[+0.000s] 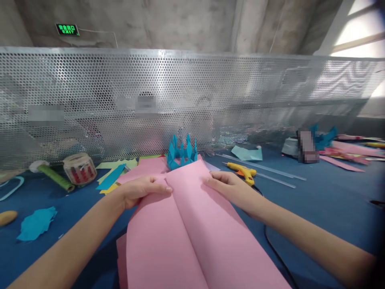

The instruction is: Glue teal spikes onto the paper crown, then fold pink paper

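A large sheet of pink paper [207,212] fills the lower middle of the view, with a lengthwise line where two parts meet or fold. My left hand [147,190] pinches its left part near the top, thumb on the paper's face. On the right edge, my right hand [224,184] grips the same paper between thumb and fingers. More pink layers show under the lower left side. Just beyond the sheet's top edge stands a blue paper crown [182,152], its base partly hidden.
A yellow glue gun [245,172] with a black cable lies right, near clear glue sticks [273,170]. Left are a jar [80,168], a green roll [58,178], blue scrap [37,223] and coloured paper strips [112,176]. A perforated metal screen [120,88] bounds the table's back.
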`<state>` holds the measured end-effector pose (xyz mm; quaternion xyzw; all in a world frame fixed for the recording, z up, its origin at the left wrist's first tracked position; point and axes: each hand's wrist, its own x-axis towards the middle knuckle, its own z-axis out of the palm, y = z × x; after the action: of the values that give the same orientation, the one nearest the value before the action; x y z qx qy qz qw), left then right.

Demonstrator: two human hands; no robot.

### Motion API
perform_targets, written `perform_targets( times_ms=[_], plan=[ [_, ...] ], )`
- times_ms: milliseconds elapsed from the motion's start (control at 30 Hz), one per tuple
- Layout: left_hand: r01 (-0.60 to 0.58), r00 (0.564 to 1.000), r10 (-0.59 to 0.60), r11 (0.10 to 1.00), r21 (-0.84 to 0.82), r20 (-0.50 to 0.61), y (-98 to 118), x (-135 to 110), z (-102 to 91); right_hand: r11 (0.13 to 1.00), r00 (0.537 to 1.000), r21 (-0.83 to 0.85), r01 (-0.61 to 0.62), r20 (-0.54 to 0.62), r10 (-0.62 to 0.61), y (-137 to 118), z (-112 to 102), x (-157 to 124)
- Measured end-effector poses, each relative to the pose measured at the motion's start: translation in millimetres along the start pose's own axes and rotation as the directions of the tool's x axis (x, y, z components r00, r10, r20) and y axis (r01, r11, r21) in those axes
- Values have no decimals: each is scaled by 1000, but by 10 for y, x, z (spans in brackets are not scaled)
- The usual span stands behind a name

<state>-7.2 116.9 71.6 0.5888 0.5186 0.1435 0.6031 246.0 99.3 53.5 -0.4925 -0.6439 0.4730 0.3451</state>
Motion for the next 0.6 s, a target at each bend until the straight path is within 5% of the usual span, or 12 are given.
perform_targets(
  times_ms=[167, 367, 533, 600],
  plan=[
    [-30, 998, 32, 999, 40, -48, 26, -23, 23, 994, 989, 47, -97, 117, 91, -56, -2, -63],
    [-51, 983, 96, 961, 271, -156, 40, -53, -22, 997, 993, -56, -60, 103, 65, 11, 32, -25],
    [-39, 912, 304, 734, 679, -276, 65, -113, 180, 968, 987, -250, -20, 150, 60, 130, 66, 35],
    [-16, 936, 285, 620, 784, -206, 86, -193, 370, 943, 976, -332, -21, 197, 92, 178, 74, 56]
  ],
)
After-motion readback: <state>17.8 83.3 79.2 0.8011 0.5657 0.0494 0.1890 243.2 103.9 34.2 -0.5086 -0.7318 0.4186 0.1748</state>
